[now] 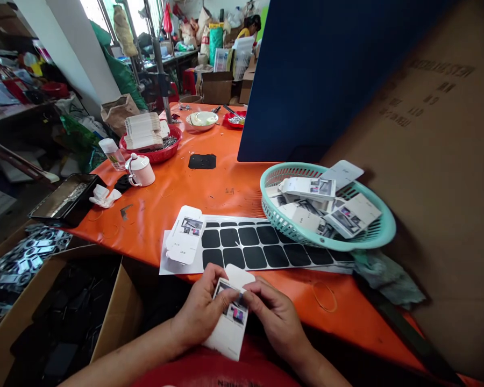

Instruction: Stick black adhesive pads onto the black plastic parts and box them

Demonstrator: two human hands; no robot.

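My left hand (205, 306) is closed round the left side of a white printed box (230, 328), its thumb across the front. The box is tilted above my lap, with a white flap standing up at its top. At the upper right corner of the same box my right hand (271, 307) pinches the edge near the flap. Just beyond, flat white cartons (185, 236) lie on a sheet of black rounded pads (253, 257). A turquoise basket (377, 242) with several printed boxes rests on the sheet's right end.
On the orange table (177, 177) are a lidded mug (142, 171), a red basket (161, 156) of cartons, a black pad (202, 161) and a plate (202, 122). A blue panel (298, 80) and large cardboard (439, 188) stand right. Boxes of parts sit lower left. A person is far back.
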